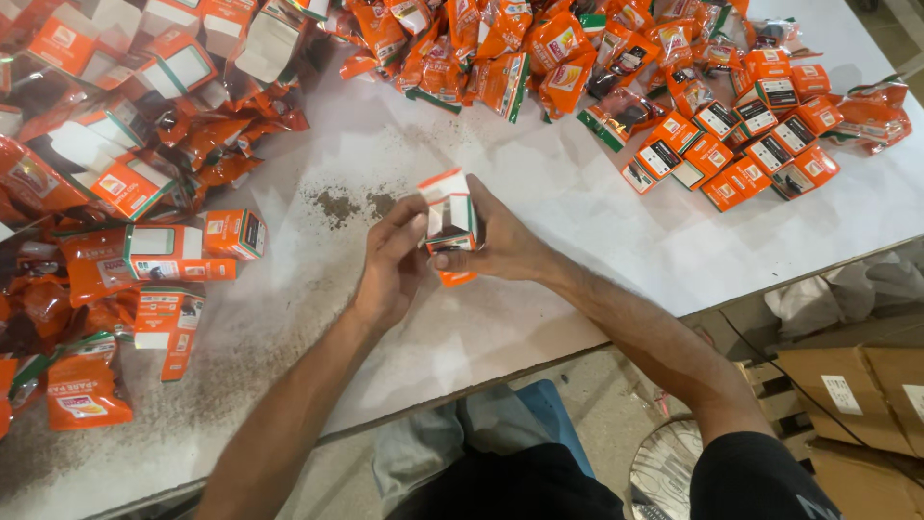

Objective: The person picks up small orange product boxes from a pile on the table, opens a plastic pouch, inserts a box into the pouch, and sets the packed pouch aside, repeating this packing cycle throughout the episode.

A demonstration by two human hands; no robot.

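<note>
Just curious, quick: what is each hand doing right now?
Left hand: fingers closed on the small orange carton.
Right hand: closed around the same carton.

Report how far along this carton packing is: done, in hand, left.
Done: closed orange cartons lie grouped at the table's far right. In hand: the left hand and right hand hold one small carton, its top flap open. Left: a heap of orange pouches at the top and open cartons on the left.
</note>
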